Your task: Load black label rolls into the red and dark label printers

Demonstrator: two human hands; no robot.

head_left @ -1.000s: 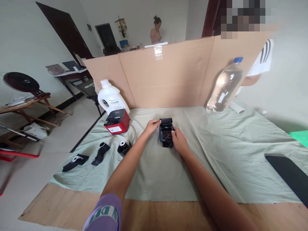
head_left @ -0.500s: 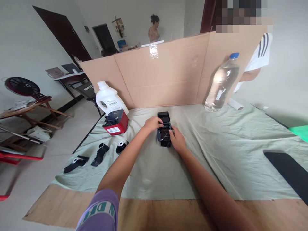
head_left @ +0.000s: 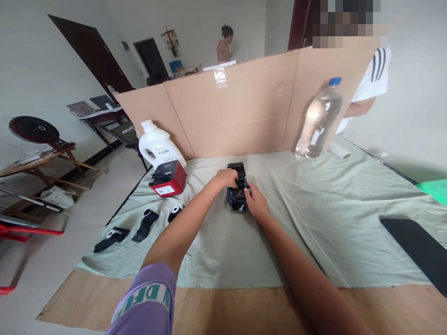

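Observation:
A small black portable printer (head_left: 239, 200) lies on the cloth in front of me, its lid (head_left: 235, 166) flipped back at the far end. My right hand (head_left: 256, 201) grips its right side, thumb on the near top. Over the opening between lid and body, my left hand (head_left: 227, 177) is closed, fingers curled down inside; whatever they pinch there is hidden. Left of my left forearm lie a black roll with a white core (head_left: 174, 213), a second black roll with a loose tail (head_left: 145, 225) and a third (head_left: 112, 238).
A red-and-black box-shaped device (head_left: 169, 179) stands before a white jug (head_left: 161, 146). Behind rises a cardboard panel (head_left: 237, 111). To the right are a large water bottle (head_left: 319, 123), a white tube (head_left: 339, 150) and a black slab (head_left: 415, 251). A person (head_left: 370, 83) is behind the panel.
My left hand has moved slightly right and its fingers have dipped deeper into the printer's opening. The right hand keeps its grip. The view has shifted a little.

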